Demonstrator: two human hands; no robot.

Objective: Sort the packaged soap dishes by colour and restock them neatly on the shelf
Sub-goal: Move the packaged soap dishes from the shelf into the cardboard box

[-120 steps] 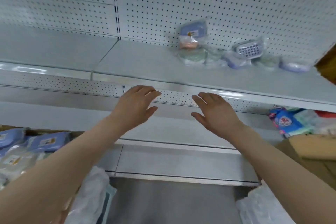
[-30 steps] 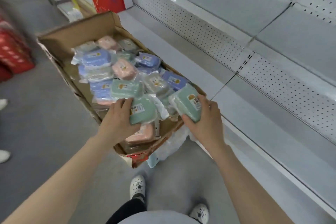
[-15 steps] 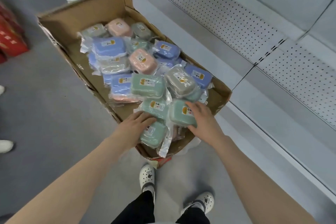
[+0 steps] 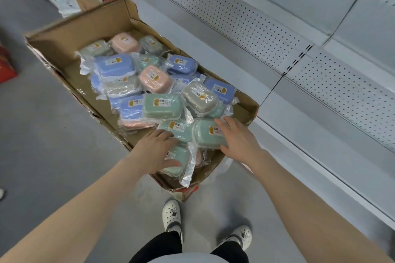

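I'm bent over the cardboard box [image 4: 64, 34] on the floor, both arms stretched down and forward into its near corner. My left hand [image 4: 156, 151] lies palm down on a green soap dish [image 4: 179, 162] at the box's near edge. Its fingers are fairly straight and point toward a second green dish [image 4: 178, 129], and the fingertips reach that dish's near edge. The thumb is spread out across the wrapper below. The hand rests there loosely rather than gripping. My right hand [image 4: 237, 137] is also palm down, fingers straight and slightly fanned. It is laid over the right end of a third green dish [image 4: 206, 135] and covers part of its label. Neither hand has anything lifted. My forearms angle in from either side, so the two hands sit near each other.

The rest of the packaged soap dishes are heaped loosely in the box, each in clear plastic. A fourth green dish [image 4: 162, 105] sits just behind my hands, with a grey dish [image 4: 199, 97] beside it. A blue dish [image 4: 114, 64] and a pink dish [image 4: 155, 79] lie mixed among others farther back. The white shelf [image 4: 320, 126] runs along my right, its base beside the box. My white clogs [image 4: 171, 213] stand on the grey floor [image 4: 42, 134] just short of the box.
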